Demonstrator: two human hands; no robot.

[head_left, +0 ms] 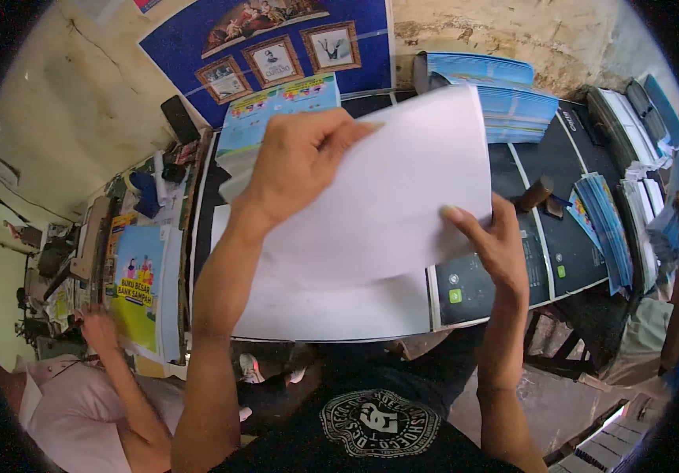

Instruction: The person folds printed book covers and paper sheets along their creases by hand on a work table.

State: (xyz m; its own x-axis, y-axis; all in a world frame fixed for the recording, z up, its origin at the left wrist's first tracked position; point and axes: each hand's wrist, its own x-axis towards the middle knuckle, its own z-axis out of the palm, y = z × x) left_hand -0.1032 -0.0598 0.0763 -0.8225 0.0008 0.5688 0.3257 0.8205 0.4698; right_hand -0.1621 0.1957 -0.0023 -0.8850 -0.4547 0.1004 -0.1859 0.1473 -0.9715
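A large white paper sheet is raised and tilted between my two hands. My left hand is closed at its upper left edge, thumb and fingers pinched together. My right hand grips the right edge, with the thumb on the face towards me and the fingers behind. Under the raised sheet, more white paper lies flat on the dark table. Behind my left hand stands a stack of light blue printed covers, partly hidden by the hand and the sheet.
Tall piles of blue-edged booklets stand at the back, and a smaller booklet stack lies right. A brown cylindrical object is near it. At the left, a co-worker's hand is beside a blue-and-green book.
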